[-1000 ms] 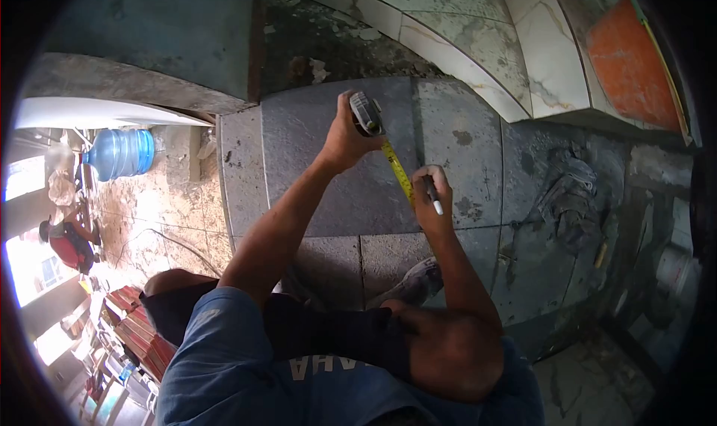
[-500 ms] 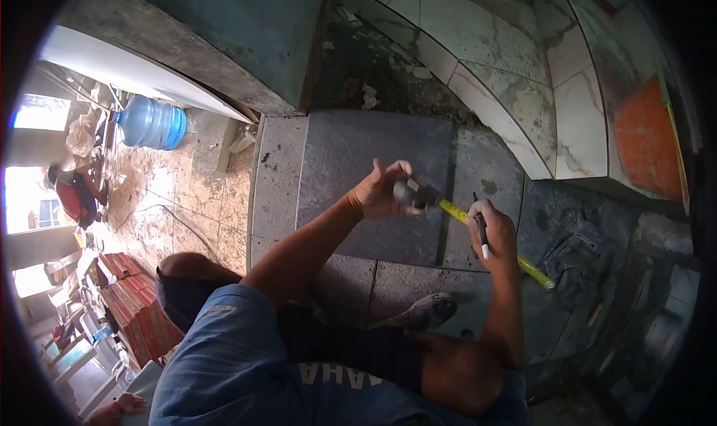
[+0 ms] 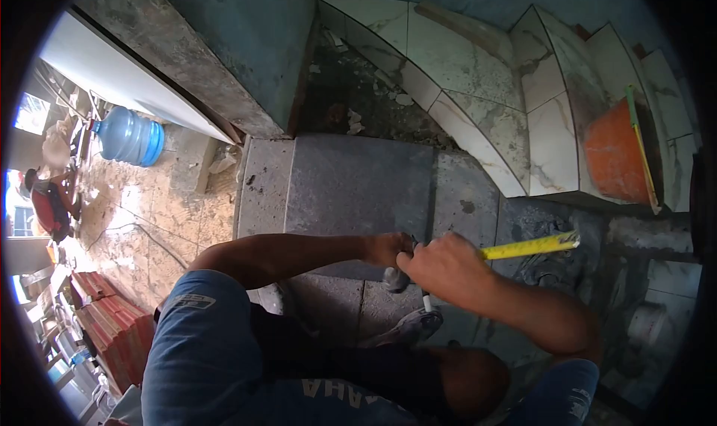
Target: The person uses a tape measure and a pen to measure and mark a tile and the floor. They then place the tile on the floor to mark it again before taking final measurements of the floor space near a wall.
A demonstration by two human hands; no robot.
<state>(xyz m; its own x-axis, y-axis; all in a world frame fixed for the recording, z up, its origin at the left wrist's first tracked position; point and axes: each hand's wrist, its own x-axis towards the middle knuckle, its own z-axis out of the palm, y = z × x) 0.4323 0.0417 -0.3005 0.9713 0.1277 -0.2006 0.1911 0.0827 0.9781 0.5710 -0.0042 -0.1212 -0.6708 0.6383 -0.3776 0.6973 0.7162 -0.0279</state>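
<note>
My left hand (image 3: 390,249) is closed round the tape measure (image 3: 396,279), whose case shows partly below the fingers. Right beside it, my right hand (image 3: 448,267) is closed over the yellow tape blade (image 3: 530,245), which sticks out to the right with its end in the air. A marker (image 3: 427,303) pokes out under my right hand, its white end showing and the rest hidden. Both hands are above the floor, near a large dark grey tile (image 3: 358,187).
Curved tiled steps (image 3: 478,127) rise at the upper right, with an orange bucket (image 3: 616,153) on them. A blue water bottle (image 3: 131,136), stacked reddish tiles (image 3: 112,321) and another person (image 3: 51,205) are at the left. My shoe (image 3: 418,325) is below my hands.
My hands have come together, lower in the view. My left hand has gone from spread fingers to closed round the case. The blade now points right, slightly upward, instead of down to the right.
</note>
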